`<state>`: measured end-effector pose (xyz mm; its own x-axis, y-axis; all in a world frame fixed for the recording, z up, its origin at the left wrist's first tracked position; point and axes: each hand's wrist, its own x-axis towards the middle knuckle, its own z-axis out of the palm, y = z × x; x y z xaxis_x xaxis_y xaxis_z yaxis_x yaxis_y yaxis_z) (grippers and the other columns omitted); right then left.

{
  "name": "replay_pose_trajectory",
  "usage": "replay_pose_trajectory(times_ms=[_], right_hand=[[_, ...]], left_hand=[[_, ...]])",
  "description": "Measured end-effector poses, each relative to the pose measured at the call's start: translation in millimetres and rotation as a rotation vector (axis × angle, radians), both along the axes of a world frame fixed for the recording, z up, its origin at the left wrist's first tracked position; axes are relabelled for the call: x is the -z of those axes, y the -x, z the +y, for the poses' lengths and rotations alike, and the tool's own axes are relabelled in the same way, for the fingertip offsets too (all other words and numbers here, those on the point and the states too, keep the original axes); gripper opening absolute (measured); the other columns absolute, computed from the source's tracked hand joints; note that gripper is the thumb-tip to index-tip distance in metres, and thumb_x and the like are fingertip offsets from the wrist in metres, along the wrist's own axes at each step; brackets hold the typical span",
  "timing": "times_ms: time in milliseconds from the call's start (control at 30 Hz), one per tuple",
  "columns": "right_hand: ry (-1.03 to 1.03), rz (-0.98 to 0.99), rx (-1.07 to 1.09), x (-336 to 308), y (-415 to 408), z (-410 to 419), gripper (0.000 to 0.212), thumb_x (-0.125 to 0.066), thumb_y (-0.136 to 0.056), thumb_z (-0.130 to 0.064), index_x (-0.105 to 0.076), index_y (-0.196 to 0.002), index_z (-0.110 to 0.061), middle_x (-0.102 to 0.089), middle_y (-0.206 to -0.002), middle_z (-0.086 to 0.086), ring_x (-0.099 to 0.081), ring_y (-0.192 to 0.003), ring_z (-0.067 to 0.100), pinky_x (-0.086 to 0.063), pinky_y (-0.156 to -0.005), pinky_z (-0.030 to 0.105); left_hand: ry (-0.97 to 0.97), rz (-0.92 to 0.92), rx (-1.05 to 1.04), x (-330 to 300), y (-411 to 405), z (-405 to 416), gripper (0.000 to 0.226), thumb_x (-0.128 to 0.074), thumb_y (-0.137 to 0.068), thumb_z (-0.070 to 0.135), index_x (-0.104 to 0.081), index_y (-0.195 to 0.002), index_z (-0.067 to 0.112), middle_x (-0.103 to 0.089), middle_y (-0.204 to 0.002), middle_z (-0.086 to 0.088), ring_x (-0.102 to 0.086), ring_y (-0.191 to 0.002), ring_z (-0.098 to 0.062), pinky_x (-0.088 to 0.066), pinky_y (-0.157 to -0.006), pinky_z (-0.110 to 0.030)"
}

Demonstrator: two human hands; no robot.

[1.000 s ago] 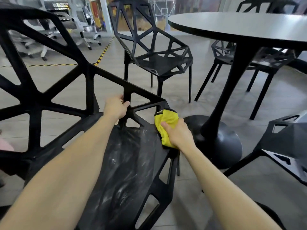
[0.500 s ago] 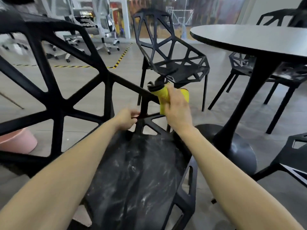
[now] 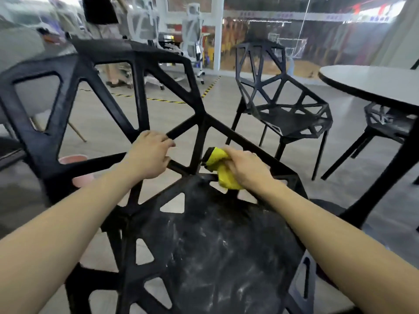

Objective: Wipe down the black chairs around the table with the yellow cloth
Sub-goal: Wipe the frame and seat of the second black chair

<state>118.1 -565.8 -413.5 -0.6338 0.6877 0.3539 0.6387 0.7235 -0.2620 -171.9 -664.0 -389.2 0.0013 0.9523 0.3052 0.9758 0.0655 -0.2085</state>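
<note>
While the rigid black lattice chair [image 3: 199,234], likely light enough to shift when rubbed, fills the foreground beside the table [image 3: 371,85], the left hand [image 3: 148,155] grips a backrest strut to steady it; the right hand [image 3: 246,169] holds the soft, bunched yellow cloth [image 3: 218,164] against the seat's rear edge.

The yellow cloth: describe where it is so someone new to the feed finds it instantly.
Start at the big black lattice chair filling the foreground. At the strut beside its dusty seat, the right hand grips the yellow cloth. It is the only bright yellow thing among black bars.
</note>
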Motion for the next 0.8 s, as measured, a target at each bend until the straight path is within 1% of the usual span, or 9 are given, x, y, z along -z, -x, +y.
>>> replay_pose_trajectory(times_ms=[100,233,300,400,500,567,633,700,800], right_hand=[[-0.022,0.176,0.117,-30,47,11,0.028,-0.051,-0.104,-0.038,-0.046,-0.131,-0.031,-0.071,-0.101,0.018,-0.065,-0.091,0.042,-0.046,-0.072,0.046],[-0.019,0.472,0.321,-66,102,45,0.019,-0.058,-0.095,-0.018,-0.058,-0.114,-0.014,-0.061,-0.104,0.015,-0.060,-0.091,0.040,-0.044,-0.073,0.040],[-0.025,0.457,0.379,-58,116,49,0.016,-0.057,-0.094,-0.014,-0.062,-0.108,-0.011,-0.056,-0.109,0.015,-0.059,-0.093,0.039,-0.050,-0.077,0.043],[0.068,0.266,0.275,-4,129,29,0.004,-0.057,-0.090,-0.010,-0.057,-0.090,-0.014,-0.056,-0.107,0.017,-0.061,-0.086,0.040,-0.055,-0.074,0.048],[0.144,0.219,0.199,15,123,18,0.014,-0.062,-0.081,-0.009,-0.055,-0.071,-0.017,-0.062,-0.079,0.007,-0.065,-0.082,0.035,-0.049,-0.063,0.038],[0.109,0.346,0.260,-10,121,35,0.008,-0.066,-0.080,-0.011,-0.069,-0.081,-0.018,-0.066,-0.079,0.002,-0.065,-0.082,0.025,-0.050,-0.068,0.035],[0.052,0.501,0.331,-46,122,57,0.024,-0.065,-0.083,-0.010,-0.070,-0.105,-0.018,-0.067,-0.090,0.002,-0.061,-0.087,0.024,-0.045,-0.073,0.032],[0.004,0.534,0.372,-60,126,67,0.021,-0.063,-0.086,-0.009,-0.070,-0.104,-0.016,-0.064,-0.093,0.005,-0.061,-0.092,0.028,-0.043,-0.074,0.032],[0.066,0.473,0.306,-12,129,45,0.010,-0.063,-0.085,-0.010,-0.069,-0.094,-0.012,-0.063,-0.096,0.010,-0.059,-0.094,0.031,-0.039,-0.074,0.032]], left_hand=[[-0.009,0.189,-0.047,-10,23,-9,0.068,-0.065,-0.096,0.036,-0.044,-0.157,0.013,-0.049,-0.161,-0.008,-0.029,-0.160,-0.028,-0.006,-0.134,-0.053],[0.105,0.220,-0.060,-3,24,-10,0.072,-0.051,-0.098,0.033,-0.028,-0.162,0.009,-0.041,-0.165,-0.003,-0.013,-0.165,-0.021,0.012,-0.131,-0.059],[0.110,0.193,-0.069,-3,22,-8,0.072,-0.050,-0.093,0.028,-0.032,-0.161,0.009,-0.047,-0.160,-0.001,-0.016,-0.163,-0.019,0.015,-0.131,-0.058],[0.112,0.185,-0.082,-6,24,-7,0.075,-0.054,-0.088,0.029,-0.037,-0.159,0.010,-0.054,-0.154,-0.001,-0.022,-0.160,-0.019,0.015,-0.131,-0.058],[0.133,0.172,-0.075,-7,23,-7,0.075,-0.052,-0.088,0.030,-0.036,-0.159,0.010,-0.058,-0.150,-0.002,-0.025,-0.159,-0.019,0.015,-0.130,-0.058],[0.119,0.169,-0.069,-6,21,-7,0.078,-0.051,-0.088,0.030,-0.034,-0.161,0.009,-0.058,-0.151,-0.004,-0.025,-0.159,-0.020,0.015,-0.130,-0.059],[0.107,0.170,-0.067,-5,21,-7,0.078,-0.050,-0.088,0.031,-0.034,-0.161,0.008,-0.058,-0.150,-0.005,-0.027,-0.158,-0.022,0.016,-0.130,-0.059],[0.106,0.162,-0.061,-5,22,-6,0.078,-0.050,-0.087,0.031,-0.035,-0.160,0.008,-0.060,-0.145,-0.005,-0.029,-0.157,-0.022,0.016,-0.130,-0.059],[0.104,0.150,-0.061,-2,26,-3,0.080,-0.050,-0.083,0.032,-0.036,-0.159,0.008,-0.062,-0.142,-0.005,-0.031,-0.155,-0.023,0.016,-0.130,-0.059]])
